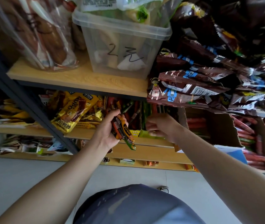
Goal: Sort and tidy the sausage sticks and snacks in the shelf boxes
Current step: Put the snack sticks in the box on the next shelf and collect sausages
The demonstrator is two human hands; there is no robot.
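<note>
Left hand: the left hand (107, 126) is curled tight around a bunch of sausage sticks (123, 131). The thumb is on top.
Bunch of sausage sticks: orange, black and green wrappers. The sticks poke out below the fingers and point down to the right, in front of the middle shelf edge.
Right hand: the right hand (162, 126) is just beside the bunch, a little to its right, not touching it. Its fingers are bent in, but it is blurry, so I cannot tell if it holds anything.
Stick box: a small box (138, 132) with a green and yellow front stands between the two hands, behind them. More sticks stand up in it.
Yellow snack bags: yellow snack bags (70, 110) lie on the same shelf, left of the left hand.
Cardboard box: a cardboard box (182, 117) sits right of the right hand. Red sausages (196, 123) lie inside.
Upper shelf: a clear tub (122, 50) with black writing stands on the wooden shelf (80, 78). Brown snack packets (193, 81) are piled beside it, right above the right hand.
</note>
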